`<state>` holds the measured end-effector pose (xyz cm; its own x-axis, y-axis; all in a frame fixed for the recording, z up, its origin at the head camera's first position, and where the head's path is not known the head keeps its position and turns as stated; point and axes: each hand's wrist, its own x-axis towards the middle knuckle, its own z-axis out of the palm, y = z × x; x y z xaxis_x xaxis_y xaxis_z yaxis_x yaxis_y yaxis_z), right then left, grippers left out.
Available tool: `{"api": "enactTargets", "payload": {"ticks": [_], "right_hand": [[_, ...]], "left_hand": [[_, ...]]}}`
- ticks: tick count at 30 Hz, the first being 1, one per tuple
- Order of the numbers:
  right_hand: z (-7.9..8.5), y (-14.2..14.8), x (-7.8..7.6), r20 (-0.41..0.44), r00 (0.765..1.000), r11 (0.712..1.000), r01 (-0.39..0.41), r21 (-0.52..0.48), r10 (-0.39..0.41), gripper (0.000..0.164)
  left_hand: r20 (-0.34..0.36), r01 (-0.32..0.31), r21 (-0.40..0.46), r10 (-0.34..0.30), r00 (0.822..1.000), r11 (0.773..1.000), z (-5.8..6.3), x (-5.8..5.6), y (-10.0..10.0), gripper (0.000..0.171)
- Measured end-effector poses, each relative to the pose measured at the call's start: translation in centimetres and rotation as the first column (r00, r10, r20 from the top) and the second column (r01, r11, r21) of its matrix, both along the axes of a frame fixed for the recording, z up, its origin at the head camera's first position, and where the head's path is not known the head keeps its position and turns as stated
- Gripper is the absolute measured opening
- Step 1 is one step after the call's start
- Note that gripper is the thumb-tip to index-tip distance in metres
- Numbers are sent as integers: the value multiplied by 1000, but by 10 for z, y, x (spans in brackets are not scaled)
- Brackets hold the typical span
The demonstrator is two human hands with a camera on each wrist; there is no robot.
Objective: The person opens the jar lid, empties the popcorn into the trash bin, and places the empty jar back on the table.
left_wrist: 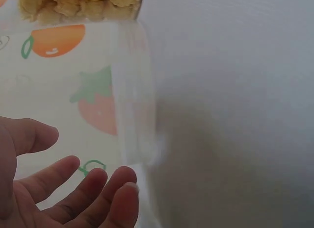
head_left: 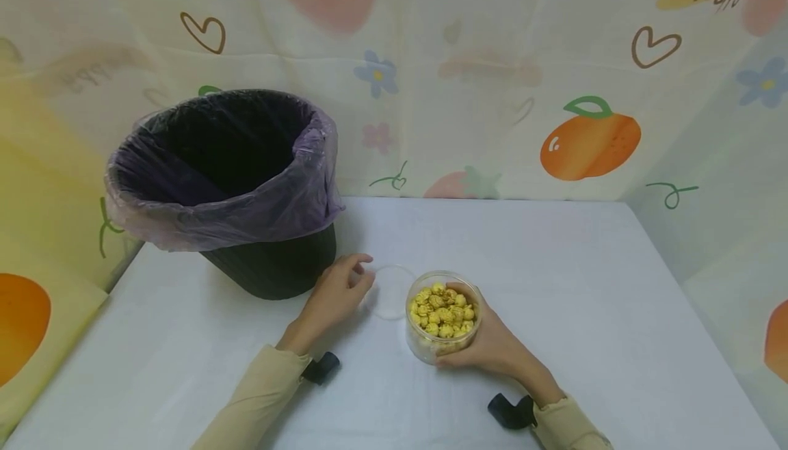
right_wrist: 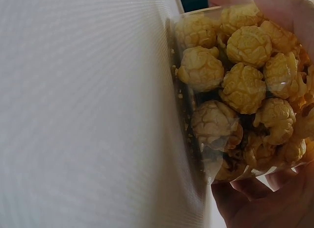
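A clear round jar [head_left: 425,349] stands on the white table, filled with yellow popcorn balls [head_left: 440,314]. My right hand [head_left: 492,340] grips it from the right side, thumb at the near side and fingers around the far side. The right wrist view shows the popcorn [right_wrist: 243,88] through the clear wall, close by the table surface. To the left of the jar lies a faint, clear round lid [head_left: 395,316]. My left hand [head_left: 337,289] is at the lid's left edge, its fingers loosely bent and apart with nothing between them; they show in the left wrist view too.
A black trash bin [head_left: 271,269] lined with a purple translucent bag [head_left: 271,214] stands at the back left, right behind my left hand. A patterned cloth [head_left: 511,115] hangs behind the white table [head_left: 585,286]. Black wrist cameras [head_left: 323,368] are strapped at both sleeves.
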<state>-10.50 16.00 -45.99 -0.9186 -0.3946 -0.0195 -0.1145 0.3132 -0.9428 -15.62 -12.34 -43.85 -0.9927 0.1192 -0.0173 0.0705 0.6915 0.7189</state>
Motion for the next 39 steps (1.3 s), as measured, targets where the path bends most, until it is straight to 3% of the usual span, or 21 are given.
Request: {"api": "enactTargets", "payload": {"ticks": [7,17,24,34,39], "right_hand": [[-2,1,-1,-17,1000,1000,-5,2,5,115],[-3,1,-1,-4,1000,1000,2,6,-2,116],[-2,0,-1,-7,1000,1000,2,8,-2,115],[-1,0,0,3,1000,1000,-3,0,3,114],[-1,0,-1,12,1000,1000,0,2,0,114]], "left_hand": [[-51,30,48,-27,998,998,22,7,2,37],[-175,64,49,-54,983,997,53,18,0,36],[-277,97,64,-76,958,993,80,27,-5,36],[-370,133,50,-106,923,990,105,37,-13,36],[-442,147,58,-107,891,987,117,44,-16,37]]}}
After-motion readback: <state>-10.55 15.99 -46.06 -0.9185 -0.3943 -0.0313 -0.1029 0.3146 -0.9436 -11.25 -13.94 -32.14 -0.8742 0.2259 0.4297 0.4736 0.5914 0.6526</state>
